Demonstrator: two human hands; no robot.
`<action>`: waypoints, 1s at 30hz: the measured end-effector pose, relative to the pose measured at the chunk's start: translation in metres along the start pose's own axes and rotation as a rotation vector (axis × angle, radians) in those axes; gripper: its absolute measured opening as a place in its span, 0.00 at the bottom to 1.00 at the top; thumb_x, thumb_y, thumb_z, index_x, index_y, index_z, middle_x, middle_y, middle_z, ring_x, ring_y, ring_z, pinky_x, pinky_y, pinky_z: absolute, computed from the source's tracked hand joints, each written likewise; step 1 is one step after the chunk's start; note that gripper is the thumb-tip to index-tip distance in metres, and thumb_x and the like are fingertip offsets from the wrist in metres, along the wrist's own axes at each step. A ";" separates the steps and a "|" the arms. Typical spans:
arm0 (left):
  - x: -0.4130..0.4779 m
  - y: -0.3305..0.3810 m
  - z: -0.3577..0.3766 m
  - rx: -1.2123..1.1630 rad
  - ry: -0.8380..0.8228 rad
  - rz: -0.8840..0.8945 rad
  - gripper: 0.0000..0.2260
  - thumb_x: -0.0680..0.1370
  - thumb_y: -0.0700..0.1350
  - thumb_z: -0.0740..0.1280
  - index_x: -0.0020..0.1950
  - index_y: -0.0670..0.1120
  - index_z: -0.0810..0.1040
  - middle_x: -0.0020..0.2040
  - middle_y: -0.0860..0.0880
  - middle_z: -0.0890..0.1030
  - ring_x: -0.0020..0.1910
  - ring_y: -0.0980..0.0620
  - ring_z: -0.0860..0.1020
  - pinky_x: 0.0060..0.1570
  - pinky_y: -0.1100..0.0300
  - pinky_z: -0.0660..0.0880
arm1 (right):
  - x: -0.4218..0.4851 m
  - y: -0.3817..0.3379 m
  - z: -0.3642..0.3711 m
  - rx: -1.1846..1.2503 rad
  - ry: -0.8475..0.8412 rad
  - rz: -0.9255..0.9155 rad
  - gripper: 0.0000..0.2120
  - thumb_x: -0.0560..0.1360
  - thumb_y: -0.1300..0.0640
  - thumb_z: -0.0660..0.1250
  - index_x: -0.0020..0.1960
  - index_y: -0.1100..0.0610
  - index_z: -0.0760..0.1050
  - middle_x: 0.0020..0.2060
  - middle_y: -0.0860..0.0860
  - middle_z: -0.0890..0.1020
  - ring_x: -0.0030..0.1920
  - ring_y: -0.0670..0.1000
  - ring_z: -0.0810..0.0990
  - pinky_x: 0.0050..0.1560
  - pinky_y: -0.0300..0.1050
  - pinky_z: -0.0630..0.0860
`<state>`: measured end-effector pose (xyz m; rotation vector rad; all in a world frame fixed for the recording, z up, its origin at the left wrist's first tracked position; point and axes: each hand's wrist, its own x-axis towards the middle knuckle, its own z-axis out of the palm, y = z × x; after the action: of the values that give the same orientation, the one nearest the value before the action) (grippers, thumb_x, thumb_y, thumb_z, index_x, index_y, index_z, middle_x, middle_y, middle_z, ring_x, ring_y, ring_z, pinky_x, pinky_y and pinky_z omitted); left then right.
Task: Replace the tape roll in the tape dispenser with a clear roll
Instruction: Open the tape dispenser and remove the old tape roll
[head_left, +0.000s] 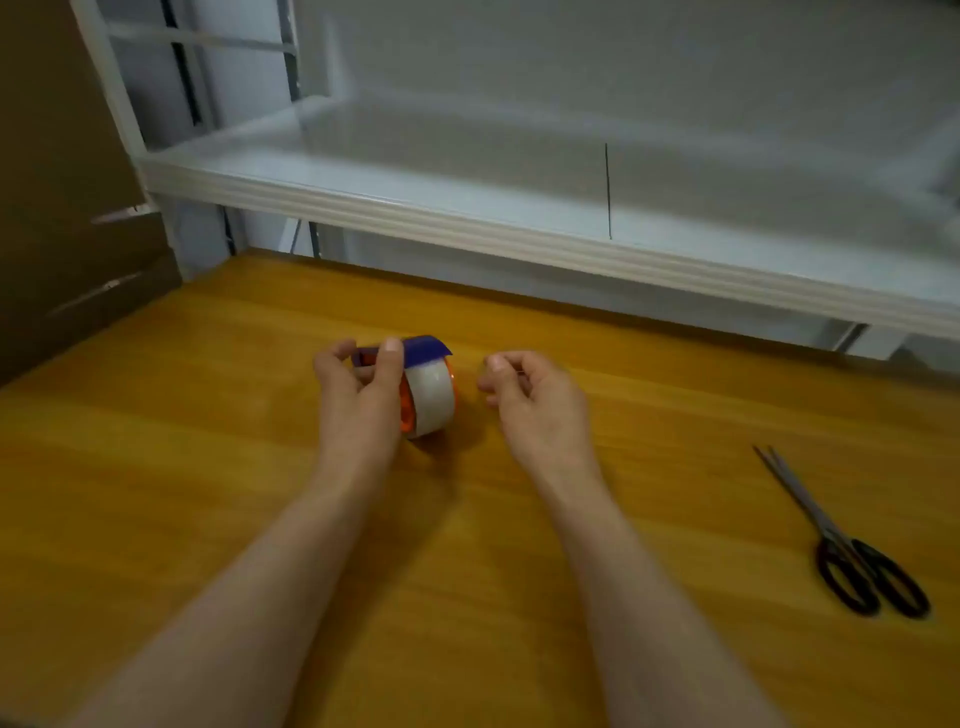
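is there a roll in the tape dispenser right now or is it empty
In. A pale, clear-looking roll sits in the orange and blue dispenser, which the left hand grips.

1. No text, label, brand, number or sign can be read anywhere in the head view.
2. The orange and blue plastic tape dispenser (423, 351) and the clear tape roll (431, 397) in it show only plain, blurred surfaces.
3. The black-handled metal scissors (852, 545) show no legible marking.
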<state>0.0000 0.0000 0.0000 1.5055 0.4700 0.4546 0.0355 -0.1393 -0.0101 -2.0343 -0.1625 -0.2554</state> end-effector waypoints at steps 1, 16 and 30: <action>-0.001 0.002 0.000 -0.001 -0.012 -0.001 0.25 0.81 0.56 0.63 0.75 0.51 0.60 0.50 0.56 0.73 0.56 0.50 0.76 0.40 0.63 0.72 | -0.001 -0.001 0.000 -0.014 0.000 0.005 0.11 0.84 0.46 0.61 0.59 0.48 0.80 0.50 0.44 0.85 0.52 0.45 0.83 0.53 0.46 0.82; -0.011 -0.002 -0.002 -0.207 -0.313 0.173 0.30 0.79 0.35 0.68 0.76 0.53 0.60 0.49 0.46 0.85 0.51 0.53 0.85 0.51 0.60 0.78 | -0.016 -0.006 -0.011 0.220 -0.127 -0.060 0.15 0.82 0.43 0.62 0.57 0.51 0.81 0.49 0.46 0.85 0.49 0.43 0.82 0.47 0.43 0.79; -0.028 -0.011 0.009 0.083 -0.434 0.506 0.36 0.77 0.41 0.72 0.78 0.55 0.56 0.49 0.52 0.84 0.53 0.54 0.81 0.61 0.52 0.76 | -0.025 0.005 -0.032 0.540 -0.125 0.012 0.08 0.83 0.61 0.63 0.59 0.54 0.78 0.54 0.51 0.87 0.56 0.52 0.86 0.60 0.57 0.82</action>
<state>-0.0184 -0.0234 -0.0102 1.7456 -0.2435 0.4830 0.0088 -0.1700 -0.0063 -1.5126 -0.2656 -0.0636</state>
